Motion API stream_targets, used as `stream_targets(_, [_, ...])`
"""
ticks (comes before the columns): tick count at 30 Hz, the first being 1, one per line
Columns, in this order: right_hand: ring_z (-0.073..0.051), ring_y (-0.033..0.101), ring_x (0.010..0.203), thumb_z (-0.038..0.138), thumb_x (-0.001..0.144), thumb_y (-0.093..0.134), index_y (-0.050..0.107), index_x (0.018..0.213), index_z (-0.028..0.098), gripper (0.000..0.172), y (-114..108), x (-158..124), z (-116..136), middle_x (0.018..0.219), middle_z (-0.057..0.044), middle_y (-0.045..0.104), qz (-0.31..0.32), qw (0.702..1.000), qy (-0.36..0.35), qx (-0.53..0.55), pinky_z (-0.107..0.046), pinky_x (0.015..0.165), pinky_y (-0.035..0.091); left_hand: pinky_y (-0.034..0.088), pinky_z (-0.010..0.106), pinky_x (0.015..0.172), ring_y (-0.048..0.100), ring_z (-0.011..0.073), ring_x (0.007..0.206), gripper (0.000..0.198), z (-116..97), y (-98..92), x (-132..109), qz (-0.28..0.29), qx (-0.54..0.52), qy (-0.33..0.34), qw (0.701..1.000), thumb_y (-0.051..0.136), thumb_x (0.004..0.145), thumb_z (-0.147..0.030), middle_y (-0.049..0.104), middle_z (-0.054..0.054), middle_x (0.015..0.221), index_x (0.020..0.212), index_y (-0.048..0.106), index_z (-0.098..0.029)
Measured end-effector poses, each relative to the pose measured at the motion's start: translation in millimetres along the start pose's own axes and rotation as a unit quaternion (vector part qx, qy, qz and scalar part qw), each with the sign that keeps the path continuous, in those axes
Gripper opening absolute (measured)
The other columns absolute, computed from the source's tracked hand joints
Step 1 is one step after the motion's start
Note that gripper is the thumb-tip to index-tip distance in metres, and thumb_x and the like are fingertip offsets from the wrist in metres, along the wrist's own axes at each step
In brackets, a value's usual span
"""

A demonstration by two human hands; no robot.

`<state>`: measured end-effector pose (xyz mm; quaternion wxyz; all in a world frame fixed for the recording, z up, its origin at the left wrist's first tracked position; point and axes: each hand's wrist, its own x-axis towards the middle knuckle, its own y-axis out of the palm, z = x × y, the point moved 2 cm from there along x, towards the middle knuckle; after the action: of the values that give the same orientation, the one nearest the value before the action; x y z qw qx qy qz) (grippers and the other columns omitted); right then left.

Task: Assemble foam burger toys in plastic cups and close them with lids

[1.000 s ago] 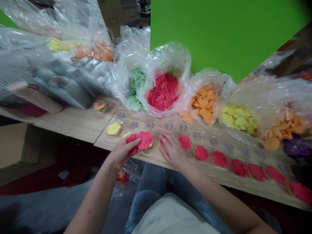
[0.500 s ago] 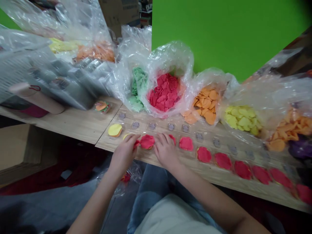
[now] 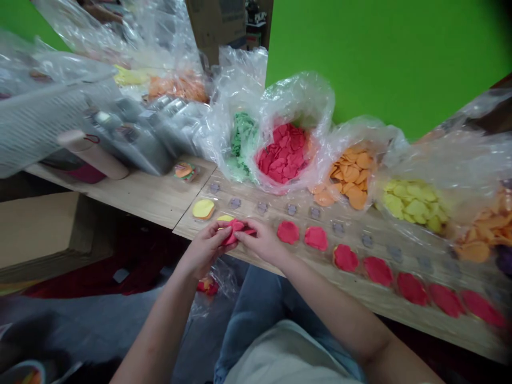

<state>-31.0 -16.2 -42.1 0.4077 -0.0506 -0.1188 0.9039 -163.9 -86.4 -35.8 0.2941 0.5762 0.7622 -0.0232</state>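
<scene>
My left hand (image 3: 207, 246) pinches a red wavy-edged foam piece (image 3: 232, 232) between thumb and fingers, just above the front row of clear plastic trays. From the other side my right hand (image 3: 262, 242) closes on the red pieces too, its thumb against them; a bit of red shows between its fingers. How many pieces are held I cannot tell. Partly behind my left fingers lies a yellow round (image 3: 226, 218). Left of it, a yellow round over an orange one (image 3: 204, 209) sits in its tray. To the right, red-topped stacks (image 3: 288, 232) run along the row.
Open plastic bags behind the trays hold green pieces (image 3: 243, 136), red pieces (image 3: 284, 152), orange rounds (image 3: 354, 170) and yellow rounds (image 3: 416, 205). A packed toy burger (image 3: 184, 171) and a pale bottle (image 3: 94, 154) stand left. A green panel (image 3: 376, 64) rises behind.
The view has swung left. My hands have come together over the row, and the red pieces are now held between them. Earlier they were apart, on either side of a red-topped stack.
</scene>
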Motion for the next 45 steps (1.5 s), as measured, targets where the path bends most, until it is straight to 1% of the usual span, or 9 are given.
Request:
stream_targets(4, [-0.013, 0.060, 0.071, 0.030, 0.076, 0.055, 0.056, 0.089, 0.017, 0.019, 14, 23, -15, 0.081, -0.001, 0.064, -0.009, 0.997, 0.064, 0.044, -0.024, 0.063, 0.047, 0.048, 0.025, 0.068, 0.058, 0.0117, 0.068, 0.026, 1, -21.5, 11, -0.123, 0.151, 0.119, 0.974, 0.064, 0.069, -0.037, 0.060, 0.000, 0.075, 0.082, 0.054, -0.016])
stream_targets(10, [-0.018, 0.059, 0.077, 0.025, 0.080, 0.052, 0.049, 0.113, 0.017, 0.033, 28, 44, -14, 0.083, -0.006, 0.064, -0.017, 0.936, 0.014, -0.352, -0.027, 0.065, 0.044, 0.043, 0.027, 0.063, 0.058, 0.0156, 0.067, 0.019, -2, -39.5, 23, -0.216, 0.492, 0.192, 0.822, 0.052, 0.077, -0.036, 0.062, 0.002, 0.075, 0.081, 0.057, -0.019])
stream_targets(14, [-0.022, 0.056, 0.087, 0.033, 0.085, 0.048, 0.053, 0.106, 0.014, 0.029, 30, 36, -6, 0.091, -0.011, 0.062, -0.003, 0.900, -0.043, -0.433, -0.032, 0.074, 0.044, 0.045, 0.031, 0.073, 0.059, 0.0192, 0.080, 0.026, 1, -44.4, 13, -0.244, 0.585, 0.258, 0.729, 0.047, 0.081, -0.034, 0.060, 0.009, 0.094, 0.098, 0.058, -0.018])
stream_targets(18, [-0.025, 0.044, 0.111, 0.030, 0.088, 0.040, 0.055, 0.110, 0.018, 0.029, 27, 16, -4, 0.114, -0.013, 0.055, -0.036, 0.881, -0.095, -0.463, -0.040, 0.092, 0.036, 0.033, 0.036, 0.098, 0.044, 0.0216, 0.117, 0.038, 13, -50.0, -1, -0.167, 0.647, 0.367, 0.647, 0.042, 0.085, -0.028, 0.051, 0.012, 0.123, 0.122, 0.048, -0.019])
stream_targets(24, [-0.030, 0.017, 0.131, 0.035, 0.083, 0.048, 0.050, 0.120, 0.016, 0.042, 44, -4, -5, 0.138, -0.013, 0.035, -0.010, 0.877, -0.118, -0.465, -0.052, 0.103, 0.018, 0.008, 0.049, 0.107, 0.022, 0.0262, 0.133, 0.058, 35, -48.3, -1, -0.067, 0.758, 0.350, 0.546, 0.041, 0.085, -0.034, 0.030, 0.012, 0.142, 0.138, 0.026, -0.015])
stream_targets(27, [-0.026, 0.026, 0.127, 0.030, 0.083, 0.047, 0.052, 0.117, 0.018, 0.037, 28, 0, -2, 0.132, -0.010, 0.043, -0.023, 0.888, -0.157, -0.432, -0.045, 0.102, 0.025, 0.011, 0.049, 0.107, 0.022, 0.0287, 0.132, 0.064, 34, -46.6, -1, -0.083, 0.763, 0.373, 0.521, 0.044, 0.082, -0.041, 0.029, 0.015, 0.142, 0.137, 0.029, -0.012])
stream_targets(30, [-0.020, 0.045, 0.109, 0.022, 0.085, 0.040, 0.056, 0.110, 0.017, 0.030, -24, 28, 1, 0.111, -0.009, 0.056, -0.098, 0.887, -0.169, -0.418, -0.036, 0.093, 0.037, 0.013, 0.044, 0.108, 0.033, 0.0257, 0.128, 0.064, 33, -48.5, 1, -0.068, 0.761, 0.409, 0.500, 0.045, 0.081, -0.043, 0.034, 0.013, 0.140, 0.137, 0.029, -0.017])
stream_targets(36, [-0.023, 0.043, 0.111, 0.010, 0.082, 0.039, 0.052, 0.116, 0.009, 0.037, -147, 114, -9, 0.116, -0.016, 0.053, -0.160, 0.801, -0.041, -0.576, -0.036, 0.092, 0.033, 0.010, 0.046, 0.108, 0.039, 0.0254, 0.124, 0.066, 45, -55.1, 11, -0.069, 0.742, 0.462, 0.480, 0.048, 0.080, -0.042, 0.041, 0.011, 0.136, 0.139, 0.024, -0.023])
stream_targets(45, [-0.025, 0.043, 0.106, 0.008, 0.084, 0.035, 0.053, 0.111, 0.005, 0.033, -155, 115, -58, 0.104, -0.019, 0.057, -0.122, 0.802, -0.023, -0.585, -0.038, 0.087, 0.032, 0.008, 0.049, 0.107, 0.025, 0.0273, 0.131, 0.076, 18, -37.7, 30, -0.011, 0.758, 0.391, 0.522, 0.043, 0.078, -0.055, 0.031, 0.014, 0.141, 0.139, 0.021, -0.016])
